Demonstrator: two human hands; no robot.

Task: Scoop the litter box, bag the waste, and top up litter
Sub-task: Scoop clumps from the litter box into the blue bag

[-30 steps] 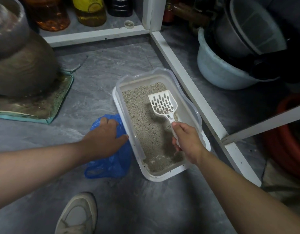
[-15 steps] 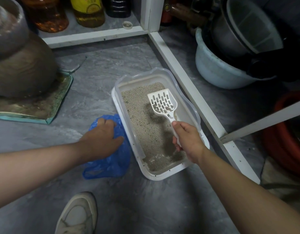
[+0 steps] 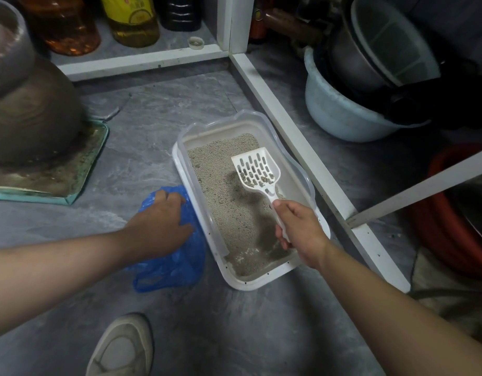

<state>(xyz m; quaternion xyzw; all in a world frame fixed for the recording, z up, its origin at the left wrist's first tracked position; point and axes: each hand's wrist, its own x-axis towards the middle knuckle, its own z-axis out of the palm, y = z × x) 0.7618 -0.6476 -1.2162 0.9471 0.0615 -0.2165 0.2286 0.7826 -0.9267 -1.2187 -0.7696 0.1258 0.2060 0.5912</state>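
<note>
Gripping the white handle of the slotted scoop [image 3: 257, 169], the right hand [image 3: 299, 232] has its fingers curled tight around it above the near end of the litter box [image 3: 250, 280]; the scoop's head is raised over the middle of the box, and a few small clumps sit in it against the slots. The left hand [image 3: 161, 226] lies on the crumpled blue plastic bag [image 3: 177, 270], which rests on the floor touching the box's left wall; its fingers are bent down onto the plastic, but whether they pinch it I cannot tell. The box is a white rectangular tray with a clear raised rim, and it holds grey granular litter [image 3: 229, 202] spread unevenly, with bare bottom showing at its far right corner. Just right of the box runs a white shelf frame [image 3: 297, 147], and beyond that frame stands a pale blue basin [image 3: 334, 115] with dark pots stacked inside. Behind the box, past the frame's back rail, stand bottles of amber liquid [image 3: 69, 31]. Left of the box sits a large brown jar [image 3: 31, 115] on a green-edged tray. Near the box's front, a shoe [image 3: 123, 348] shows.
</note>
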